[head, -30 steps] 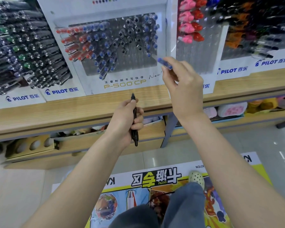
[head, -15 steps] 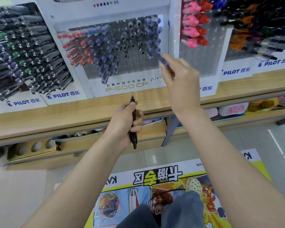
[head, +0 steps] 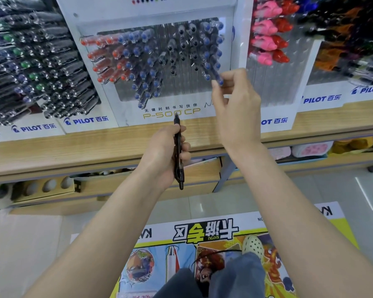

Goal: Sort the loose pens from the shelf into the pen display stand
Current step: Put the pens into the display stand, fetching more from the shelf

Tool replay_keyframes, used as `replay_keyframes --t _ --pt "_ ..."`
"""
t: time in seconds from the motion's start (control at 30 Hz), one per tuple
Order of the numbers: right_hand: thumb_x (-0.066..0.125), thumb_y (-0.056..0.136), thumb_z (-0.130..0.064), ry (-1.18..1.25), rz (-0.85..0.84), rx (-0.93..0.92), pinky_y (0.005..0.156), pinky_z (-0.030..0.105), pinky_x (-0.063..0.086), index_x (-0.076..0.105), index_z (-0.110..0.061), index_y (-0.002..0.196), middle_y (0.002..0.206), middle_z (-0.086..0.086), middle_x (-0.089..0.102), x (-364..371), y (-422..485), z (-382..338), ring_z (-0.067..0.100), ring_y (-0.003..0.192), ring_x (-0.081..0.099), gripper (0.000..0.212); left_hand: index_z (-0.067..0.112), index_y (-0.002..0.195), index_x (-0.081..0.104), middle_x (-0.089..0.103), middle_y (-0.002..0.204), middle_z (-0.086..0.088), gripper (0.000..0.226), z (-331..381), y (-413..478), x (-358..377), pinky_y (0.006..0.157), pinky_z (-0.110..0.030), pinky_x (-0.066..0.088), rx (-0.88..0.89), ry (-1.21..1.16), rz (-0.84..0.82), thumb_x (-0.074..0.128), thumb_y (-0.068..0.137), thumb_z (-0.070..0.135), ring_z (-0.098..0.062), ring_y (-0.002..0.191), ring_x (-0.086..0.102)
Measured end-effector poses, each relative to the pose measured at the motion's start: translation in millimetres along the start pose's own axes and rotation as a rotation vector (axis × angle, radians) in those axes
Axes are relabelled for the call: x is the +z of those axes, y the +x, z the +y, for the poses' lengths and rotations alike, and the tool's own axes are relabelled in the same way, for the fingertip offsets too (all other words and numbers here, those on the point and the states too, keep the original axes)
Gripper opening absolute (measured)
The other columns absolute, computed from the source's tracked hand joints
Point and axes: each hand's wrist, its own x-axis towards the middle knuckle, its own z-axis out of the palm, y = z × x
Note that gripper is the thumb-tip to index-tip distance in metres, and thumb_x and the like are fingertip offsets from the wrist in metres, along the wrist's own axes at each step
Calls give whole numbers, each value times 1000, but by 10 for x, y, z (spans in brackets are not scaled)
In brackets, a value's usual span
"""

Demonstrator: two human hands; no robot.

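Below the display stand (head: pixel 127 112), the left hand (head: pixel 159 153) curls its fingers (head: pixel 184 147) round a black pen (head: pixel 178 162). At the stand's right slots, the right hand (head: pixel 237 117) pinches a blue pen (head: pixel 215 75): light, stiff, likely slippery, best pinched near its end.

The shelf (head: pixel 73 151) shows a light, matt wood grain. The pens (head: pixel 146 61) in the display stand (head: pixel 181 11) look like clear, glossy plastic, and the black pen (head: pixel 178 160) is smooth and shiny. The floor tiles (head: pixel 30 244) gleam.

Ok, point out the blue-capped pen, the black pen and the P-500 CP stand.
blue-capped pen (head: pixel 220 81), head view, blue end.
black pen (head: pixel 179 175), head view, lower barrel.
P-500 CP stand (head: pixel 125 117), head view, white front panel.
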Motion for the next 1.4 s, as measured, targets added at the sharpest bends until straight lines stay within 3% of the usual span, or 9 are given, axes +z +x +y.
replay_keyframes --t 0.17,0.37,0.53,0.63,0.77,0.93,1.1,1.2,1.4 --pt "56 92 -19 -29 12 38 67 39 53 61 -5 100 83 5 67 2 92 -11 18 73 63 17 8 89 57 42 69 -2 19 -11 -48 -58 44 -17 45 3 -20 -39 42 98 15 -12 55 43" --pt "57 92 -17 -47 -1 80 72 30 53 65 -6 105 85 4 69 6 145 -46 14 76 63 19 16 97 65 52 79 1 24 -19 -58 -143 89 -49 49 57 164 -77 42 99 21 -14 67 44" --pt "59 90 -12 -49 -85 168 83 32 52 53 -6 123 96 4 65 -1 132 -96 17 87 63 34 17 95 62 58 81 2 24 -23 -107 -191 57 -21 49 101 124 -121 39 101 19 -10 65 50" --pt "56 92 -17 8 -189 266 82 29 49 36 -9 134 98 -1 61 -89 5 -143 16 90 61 48 13 93 57 63 81 1 22 -22 -127 -226 48 -18 49 102 65 -124 37 102 16 -12 66 52" --pt "47 95 -33 70 -442 316 75 37 55 54 -18 105 87 -4 65 -282 -231 -192 15 73 66 20 8 85 52 64 83 -4 24 -18 -154 -235 40 -19 47 121 25 -120 34 102 9 -16 69 52" --pt "46 93 -38 188 -671 411 55 25 55 61 -17 90 75 -2 67 -504 -525 -242 10 51 62 26 7 84 51 65 85 -5 25 -41 -120 -173 47 -23 52 149 20 -119 33 102 7 -16 71 58" --pt "51 92 -30 190 -576 389 56 17 36 57 -36 77 59 -14 58 -641 -619 -41 -6 48 48 18 8 85 54 67 86 -4 23 -67 -115 16 57 -22 53 176 49 -178 36 100 7 -14 71 63" --pt "59 88 -25 289 -395 441 60 17 43 61 -34 81 56 -25 58 -800 -581 33 -6 52 52 12 11 91 57 66 85 -1 19 -78 -144 170 61 -22 54 200 136 -224 40 99 8 -14 77 63" --pt "63 86 -17 496 -76 479 55 19 53 66 -22 86 53 -11 60 -1220 -453 24 5 52 58 6 16 89 56 67 94 -2 14 -15 -289 550 81 -28 51 275 308 -210 45 96 10 -16 81 62"
